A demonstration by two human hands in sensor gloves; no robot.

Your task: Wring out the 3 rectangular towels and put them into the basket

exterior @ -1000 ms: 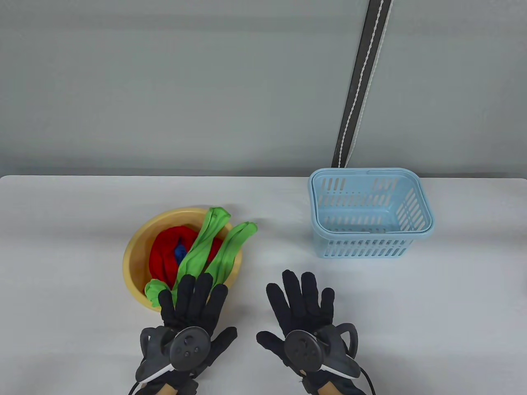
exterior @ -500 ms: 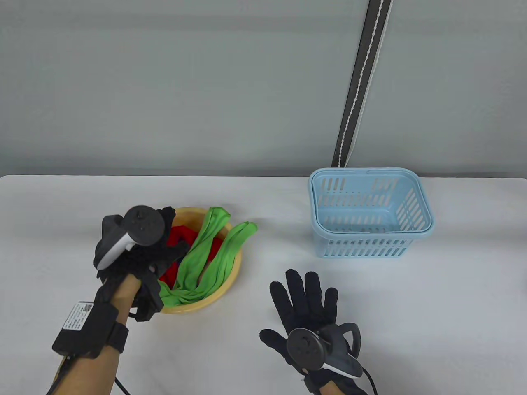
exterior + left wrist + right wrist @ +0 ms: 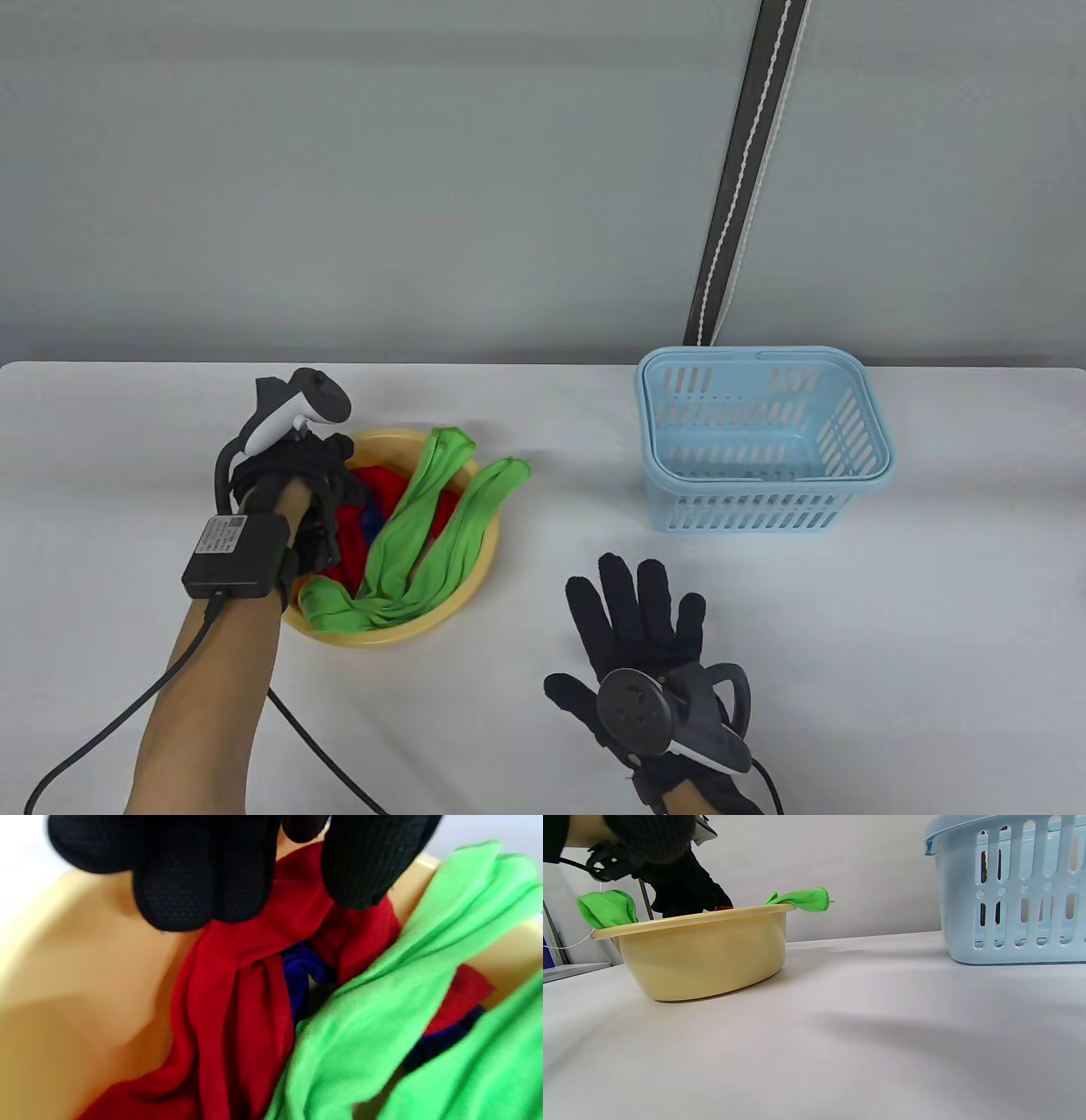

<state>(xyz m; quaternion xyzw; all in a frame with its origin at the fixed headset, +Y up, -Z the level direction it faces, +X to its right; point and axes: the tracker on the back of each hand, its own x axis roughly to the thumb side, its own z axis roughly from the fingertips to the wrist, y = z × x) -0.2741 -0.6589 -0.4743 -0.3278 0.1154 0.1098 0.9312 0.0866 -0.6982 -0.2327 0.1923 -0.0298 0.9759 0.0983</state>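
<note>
A yellow basin (image 3: 407, 635) on the table's left holds a red towel (image 3: 383, 486), a blue towel (image 3: 371, 519) and a green towel (image 3: 441, 518) that drapes over the rim. My left hand (image 3: 335, 492) reaches into the basin from its left side. In the left wrist view its fingers (image 3: 182, 891) and thumb curl around a raised fold of the red towel (image 3: 237, 1005), beside the blue towel (image 3: 301, 971) and green towel (image 3: 382, 1005). My right hand (image 3: 640, 611) lies flat and open on the table. The light blue basket (image 3: 764, 509) holds nothing.
The basket (image 3: 1009, 899) stands at the back right and the basin (image 3: 704, 950) to its left, with bare table between them. A black cable (image 3: 85, 747) trails from my left wrist. A dark strap (image 3: 738, 170) hangs on the wall behind.
My left hand has lifted off the table in front of the basin, swung to its left side and dipped its fingers onto the red towel. The right hand has barely shifted.
</note>
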